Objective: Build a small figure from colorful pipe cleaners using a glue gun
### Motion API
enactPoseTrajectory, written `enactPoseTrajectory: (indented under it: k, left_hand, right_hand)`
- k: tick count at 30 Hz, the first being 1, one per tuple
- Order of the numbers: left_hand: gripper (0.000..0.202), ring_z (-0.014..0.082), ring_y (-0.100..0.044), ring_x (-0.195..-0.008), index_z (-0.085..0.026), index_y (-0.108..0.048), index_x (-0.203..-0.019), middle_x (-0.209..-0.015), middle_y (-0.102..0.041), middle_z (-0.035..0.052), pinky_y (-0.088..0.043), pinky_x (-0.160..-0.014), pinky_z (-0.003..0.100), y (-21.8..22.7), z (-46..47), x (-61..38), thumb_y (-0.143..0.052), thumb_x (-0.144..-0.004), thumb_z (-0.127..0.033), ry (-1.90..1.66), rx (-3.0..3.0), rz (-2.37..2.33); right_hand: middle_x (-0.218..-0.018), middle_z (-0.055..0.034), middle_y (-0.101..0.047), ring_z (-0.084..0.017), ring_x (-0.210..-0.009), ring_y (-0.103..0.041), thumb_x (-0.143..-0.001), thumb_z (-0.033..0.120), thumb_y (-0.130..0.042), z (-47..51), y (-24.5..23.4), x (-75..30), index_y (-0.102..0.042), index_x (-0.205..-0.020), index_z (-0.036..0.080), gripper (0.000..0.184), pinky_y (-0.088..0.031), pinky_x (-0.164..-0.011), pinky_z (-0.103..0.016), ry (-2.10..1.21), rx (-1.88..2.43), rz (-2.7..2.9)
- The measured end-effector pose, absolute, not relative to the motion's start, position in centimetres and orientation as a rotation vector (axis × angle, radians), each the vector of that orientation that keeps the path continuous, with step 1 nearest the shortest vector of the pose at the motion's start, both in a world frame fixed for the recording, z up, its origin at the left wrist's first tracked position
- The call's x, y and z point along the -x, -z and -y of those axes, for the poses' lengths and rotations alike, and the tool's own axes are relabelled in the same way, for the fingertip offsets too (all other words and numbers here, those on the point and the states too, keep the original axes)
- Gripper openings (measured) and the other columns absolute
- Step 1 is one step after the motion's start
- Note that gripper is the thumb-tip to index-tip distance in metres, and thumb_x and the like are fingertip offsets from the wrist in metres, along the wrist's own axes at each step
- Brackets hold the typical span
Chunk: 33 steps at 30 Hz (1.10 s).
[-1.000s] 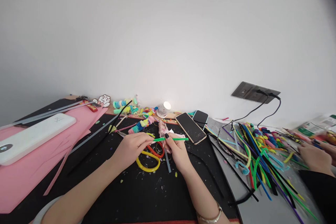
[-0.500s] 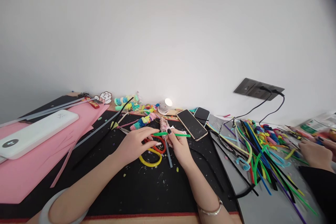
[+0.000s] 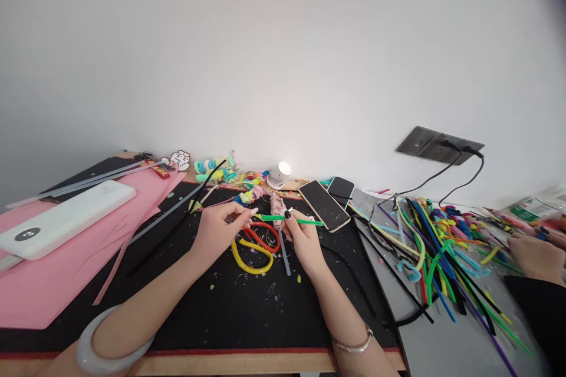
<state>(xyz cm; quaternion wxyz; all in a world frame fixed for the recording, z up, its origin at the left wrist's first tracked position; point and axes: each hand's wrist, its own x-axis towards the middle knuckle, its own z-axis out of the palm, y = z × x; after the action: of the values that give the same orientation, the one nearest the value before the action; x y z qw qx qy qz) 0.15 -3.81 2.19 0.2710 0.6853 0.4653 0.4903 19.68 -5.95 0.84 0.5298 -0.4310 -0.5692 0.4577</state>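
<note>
A short green pipe cleaner (image 3: 305, 222) lies nearly level between my hands above the black mat (image 3: 247, 318). My right hand (image 3: 303, 241) pinches it near its middle between thumb and fingers. At its left end, a small gap away, my left hand (image 3: 223, 230) is closed in a pinch; whatever sits between those fingertips is too small to make out. Below the hands, scissors with a red and a yellow handle loop (image 3: 252, 270) rest on the mat. A pink patterned object (image 3: 277, 205) with a translucent strip (image 3: 284, 253) extending toward me lies behind the pipe cleaner.
Two phones (image 3: 325, 206) and a paper cup (image 3: 278, 175) stand near the wall. Left, a white power bank (image 3: 75, 215) lies on pink sheets (image 3: 48, 300). Right, many coloured pipe cleaners (image 3: 442, 265) cover a grey surface, near another person's hand (image 3: 535, 256). Cables hang from a socket (image 3: 440, 144).
My left hand has drawn back leftward from the green pipe cleaner, its fingers now pinched together. My right hand keeps its hold. The view has shifted slightly.
</note>
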Motion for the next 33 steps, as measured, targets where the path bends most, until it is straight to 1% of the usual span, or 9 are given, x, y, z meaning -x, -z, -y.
enactPoseTrajectory:
  k: [8, 13, 17, 21, 23, 25, 27, 28, 33]
  left_hand:
    - [0.043, 0.0111, -0.048, -0.045, -0.020, -0.046, -0.053, -0.046, -0.051, -0.0042, -0.038, -0.049, 0.023, -2.07, 3.68, 0.07, -0.048, -0.091, -0.038, -1.259, -1.840, -1.227]
    - [0.052, 0.0118, -0.045, -0.046, -0.021, -0.042, -0.047, -0.044, -0.045, -0.0042, -0.037, -0.051, 0.024, -1.93, 3.78, -0.01, -0.049, -0.092, -0.045, -1.213, -1.848, -1.214]
    - [0.045, 0.0131, -0.050, -0.048, -0.021, -0.043, -0.055, -0.048, -0.049, -0.0045, -0.039, -0.053, 0.025, -1.73, 3.61, 0.11, -0.046, -0.093, -0.046, -1.205, -1.780, -1.198]
    - [0.034, 0.0162, -0.058, -0.058, -0.021, -0.054, -0.071, -0.056, -0.057, -0.0033, -0.046, -0.063, 0.028, -1.79, 3.46, 0.10, -0.047, -0.093, -0.046, -1.219, -1.662, -1.099]
    - [0.031, 0.0170, -0.060, -0.063, -0.021, -0.058, -0.080, -0.069, -0.064, -0.0001, -0.047, -0.066, 0.029, -1.92, 3.43, -0.03, -0.050, -0.091, -0.049, -1.237, -1.554, -1.014]
    - [0.030, 0.0163, -0.060, -0.065, -0.021, -0.060, -0.088, -0.092, -0.070, 0.0051, -0.048, -0.066, 0.030, -2.04, 3.43, -0.21, -0.053, -0.090, -0.050, -1.240, -1.421, -0.922]
    - [0.030, 0.0150, -0.059, -0.066, -0.021, -0.061, -0.094, -0.111, -0.069, 0.0086, -0.048, -0.067, 0.031, -2.10, 3.44, -0.39, -0.055, -0.090, -0.050, -1.228, -1.288, -0.827]
    - [0.030, 0.0145, -0.058, -0.066, -0.021, -0.061, -0.097, -0.114, -0.069, 0.0098, -0.048, -0.068, 0.031, -2.10, 3.45, -0.45, -0.056, -0.089, -0.050, -1.216, -1.229, -0.780]
    - [0.039, 0.0164, -0.058, -0.070, -0.017, -0.060, -0.104, -0.099, -0.073, 0.0120, -0.047, -0.074, 0.033, -1.91, 3.51, -0.61, -0.056, -0.089, -0.053, -1.148, -1.025, -0.613]
  right_hand:
    - [-0.055, 0.0073, -0.030, -0.009, -0.050, -0.022, -0.093, 0.054, -0.052, 6.05, -0.65, -19.75, -0.052, -0.069, 0.019, 0.042, -0.017, -0.049, -0.026, -1.098, 1.032, 1.360]
    - [-0.054, 0.0077, -0.030, -0.009, -0.049, -0.022, -0.092, 0.055, -0.052, 5.98, -0.62, -19.67, -0.053, -0.069, 0.019, 0.042, -0.016, -0.048, -0.026, -1.109, 1.033, 1.344]
    - [-0.053, 0.0080, -0.029, -0.009, -0.048, -0.021, -0.091, 0.056, -0.053, 5.96, -0.67, -19.68, -0.052, -0.069, 0.019, 0.043, -0.016, -0.048, -0.026, -1.118, 1.025, 1.337]
    - [-0.053, 0.0080, -0.030, -0.008, -0.047, -0.022, -0.091, 0.055, -0.053, 5.96, -0.68, -19.75, -0.053, -0.069, 0.018, 0.043, -0.016, -0.047, -0.025, -1.110, 1.025, 1.356]
    - [-0.052, 0.0083, -0.030, -0.008, -0.047, -0.021, -0.091, 0.056, -0.053, 5.96, -0.74, -19.73, -0.053, -0.068, 0.018, 0.044, -0.016, -0.047, -0.025, -1.116, 1.013, 1.358]
    - [-0.052, 0.0085, -0.030, -0.008, -0.046, -0.021, -0.090, 0.056, -0.054, 5.96, -0.81, -19.68, -0.053, -0.068, 0.018, 0.044, -0.016, -0.046, -0.025, -1.128, 1.001, 1.354]
    - [-0.052, 0.0086, -0.030, -0.008, -0.046, -0.021, -0.090, 0.055, -0.054, 5.98, -0.89, -19.63, -0.053, -0.068, 0.018, 0.043, -0.016, -0.046, -0.025, -1.137, 0.993, 1.354]
    - [-0.052, 0.0084, -0.031, -0.008, -0.046, -0.022, -0.091, 0.054, -0.053, 6.00, -0.92, -19.61, -0.053, -0.068, 0.018, 0.043, -0.017, -0.046, -0.025, -1.136, 0.994, 1.356]
    - [-0.052, 0.0075, -0.033, -0.009, -0.047, -0.027, -0.091, 0.053, -0.053, 6.10, -1.06, -19.53, -0.053, -0.067, 0.018, 0.042, -0.019, -0.047, -0.025, -1.110, 1.015, 1.375]
